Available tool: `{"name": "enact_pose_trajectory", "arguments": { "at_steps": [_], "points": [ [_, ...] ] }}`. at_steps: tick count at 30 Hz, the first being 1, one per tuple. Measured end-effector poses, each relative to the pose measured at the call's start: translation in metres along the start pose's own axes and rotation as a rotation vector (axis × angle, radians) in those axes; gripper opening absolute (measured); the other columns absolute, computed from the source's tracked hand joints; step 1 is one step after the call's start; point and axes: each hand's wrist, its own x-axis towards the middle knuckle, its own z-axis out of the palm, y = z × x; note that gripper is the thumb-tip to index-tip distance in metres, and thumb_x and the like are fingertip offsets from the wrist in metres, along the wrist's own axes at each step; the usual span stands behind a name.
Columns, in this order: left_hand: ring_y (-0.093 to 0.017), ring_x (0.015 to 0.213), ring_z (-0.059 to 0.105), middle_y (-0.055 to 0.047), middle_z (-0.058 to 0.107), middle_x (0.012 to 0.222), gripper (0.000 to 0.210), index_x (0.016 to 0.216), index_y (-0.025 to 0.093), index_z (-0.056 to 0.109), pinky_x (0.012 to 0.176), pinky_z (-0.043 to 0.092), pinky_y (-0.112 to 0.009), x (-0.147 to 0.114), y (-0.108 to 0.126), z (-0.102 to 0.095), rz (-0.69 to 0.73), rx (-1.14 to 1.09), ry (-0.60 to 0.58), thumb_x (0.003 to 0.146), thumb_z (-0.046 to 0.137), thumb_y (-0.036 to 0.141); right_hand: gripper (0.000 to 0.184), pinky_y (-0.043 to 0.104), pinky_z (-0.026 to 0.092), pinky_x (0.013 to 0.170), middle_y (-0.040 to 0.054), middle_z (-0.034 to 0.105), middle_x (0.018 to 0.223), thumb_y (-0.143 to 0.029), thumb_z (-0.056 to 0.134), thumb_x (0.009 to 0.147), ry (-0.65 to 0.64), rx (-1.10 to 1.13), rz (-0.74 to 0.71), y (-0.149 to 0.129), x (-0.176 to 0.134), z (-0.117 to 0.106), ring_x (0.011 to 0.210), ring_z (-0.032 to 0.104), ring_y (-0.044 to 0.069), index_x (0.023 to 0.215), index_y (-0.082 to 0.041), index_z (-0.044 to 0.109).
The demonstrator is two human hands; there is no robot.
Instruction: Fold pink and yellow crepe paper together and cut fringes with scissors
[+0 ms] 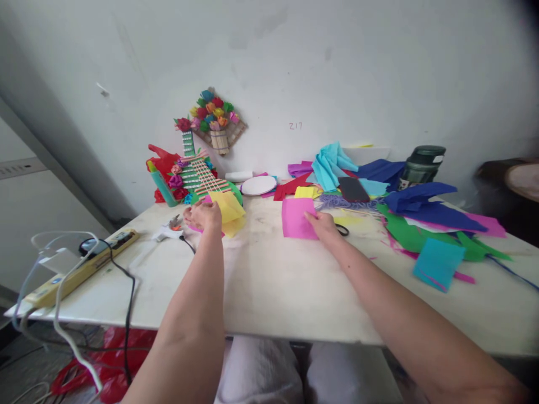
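My right hand (322, 225) pinches the right edge of a square pink paper sheet (295, 217) above the middle of the table. My left hand (204, 215) is farther left, with its fingers curled together; what lies between the fingertips is hidden. Crinkled yellow paper sheets (229, 212) sit right against this hand, and bits of pink paper show beneath it. Just left of it lies a white glue gun (166, 231) with a dark cord. Near my right hand, the black handle of scissors (342, 229) shows partly.
A guitar-shaped flower craft (202, 177) leans at the back left, beside a green bottle (163, 186). A power strip (84, 272) with cables lies along the left edge. Coloured paper (425, 224), a phone (353, 189) and a dark flask (422, 167) crowd the right.
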Motion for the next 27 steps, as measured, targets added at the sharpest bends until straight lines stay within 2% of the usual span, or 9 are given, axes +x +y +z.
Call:
{"name": "enact_pose_trajectory", "arguments": {
  "at_steps": [2, 4, 7, 9, 13, 16, 19, 23, 27],
  "points": [
    [-0.034, 0.127, 0.025, -0.009, 0.048, 0.127, 0.029, 0.096, 0.02, 0.063, 0.105, 0.011, -0.053, 0.001, 0.001, -0.001, -0.076, 0.004, 0.114, 0.07, 0.058, 0.033, 0.034, 0.023, 0.034, 0.047, -0.0016, 0.049, 0.048, -0.044, 0.052, 0.069, -0.016, -0.033, -0.013, 0.001, 0.001, 0.0, 0.049, 0.045, 0.012, 0.063, -0.013, 0.062],
    [-0.033, 0.13, 0.021, -0.009, 0.036, 0.138, 0.045, 0.111, 0.021, 0.055, 0.105, 0.01, -0.053, -0.001, 0.009, -0.002, -0.072, -0.01, 0.228, 0.068, 0.061, 0.033, 0.032, 0.022, 0.034, 0.048, -0.001, 0.05, 0.049, -0.043, 0.051, 0.071, -0.011, -0.115, -0.033, 0.0, 0.002, 0.001, 0.051, 0.047, 0.013, 0.064, -0.013, 0.063],
    [-0.03, 0.129, 0.024, -0.011, 0.035, 0.139, 0.054, 0.122, 0.018, 0.045, 0.106, 0.016, -0.048, -0.009, 0.035, 0.001, 0.123, -0.12, 0.277, 0.072, 0.058, 0.032, 0.031, 0.022, 0.035, 0.05, 0.0011, 0.053, 0.052, -0.041, 0.05, 0.074, 0.017, -0.321, -0.038, -0.003, 0.002, 0.0, 0.055, 0.05, 0.014, 0.063, -0.014, 0.063],
    [-0.027, 0.124, 0.034, -0.012, 0.043, 0.132, 0.05, 0.122, 0.017, 0.044, 0.103, 0.025, -0.043, -0.022, 0.056, 0.008, 0.238, -0.216, 0.156, 0.075, 0.054, 0.028, 0.032, 0.023, 0.036, 0.053, 0.0038, 0.058, 0.058, -0.04, 0.048, 0.076, 0.043, -0.427, -0.011, -0.006, 0.001, -0.002, 0.06, 0.053, 0.016, 0.065, -0.015, 0.065],
    [-0.021, 0.098, 0.057, -0.009, 0.063, 0.104, 0.035, 0.111, 0.017, 0.054, 0.087, 0.04, -0.032, -0.063, 0.084, 0.031, 0.252, -0.316, -0.278, 0.08, 0.045, 0.028, 0.031, 0.025, 0.038, 0.056, 0.0092, 0.065, 0.074, -0.039, 0.046, 0.077, 0.161, -0.495, 0.141, -0.009, 0.002, -0.014, 0.07, 0.058, 0.02, 0.072, -0.017, 0.068],
    [-0.024, 0.106, 0.052, -0.008, 0.066, 0.1, 0.031, 0.102, 0.019, 0.061, 0.089, 0.037, -0.032, -0.093, 0.083, 0.049, 0.36, -0.22, -0.466, 0.076, 0.052, 0.034, 0.033, 0.026, 0.039, 0.056, 0.0102, 0.065, 0.075, -0.04, 0.045, 0.077, 0.25, -0.403, 0.201, -0.004, 0.008, -0.024, 0.071, 0.059, 0.021, 0.075, -0.017, 0.069],
    [-0.025, 0.116, 0.044, -0.011, 0.064, 0.104, 0.033, 0.094, 0.019, 0.066, 0.093, 0.034, -0.035, -0.111, 0.072, 0.063, 0.43, -0.16, -0.589, 0.075, 0.053, 0.043, 0.035, 0.025, 0.04, 0.055, 0.007, 0.063, 0.066, -0.043, 0.045, 0.075, 0.3, -0.232, 0.137, 0.004, 0.013, -0.025, 0.065, 0.057, 0.019, 0.072, -0.016, 0.068],
    [-0.025, 0.123, 0.036, -0.011, 0.065, 0.099, 0.04, 0.085, 0.02, 0.068, 0.097, 0.03, -0.034, -0.114, 0.063, 0.077, 0.481, -0.221, -0.692, 0.073, 0.05, 0.053, 0.035, 0.024, 0.04, 0.05, -0.0001, 0.056, 0.052, -0.047, 0.052, 0.067, 0.189, 0.111, 0.062, 0.007, 0.011, -0.014, 0.053, 0.054, 0.015, 0.065, -0.014, 0.064],
    [-0.024, 0.12, 0.041, -0.005, 0.067, 0.091, 0.033, 0.07, 0.023, 0.067, 0.101, 0.023, -0.032, -0.11, 0.064, 0.086, 0.416, -0.365, -0.87, 0.071, 0.052, 0.053, 0.03, 0.025, 0.044, 0.05, 0.0001, 0.059, 0.053, -0.043, 0.062, 0.062, -0.025, 0.393, 0.077, 0.003, 0.004, -0.001, 0.051, 0.056, 0.015, 0.071, -0.014, 0.066]
  ]
}}
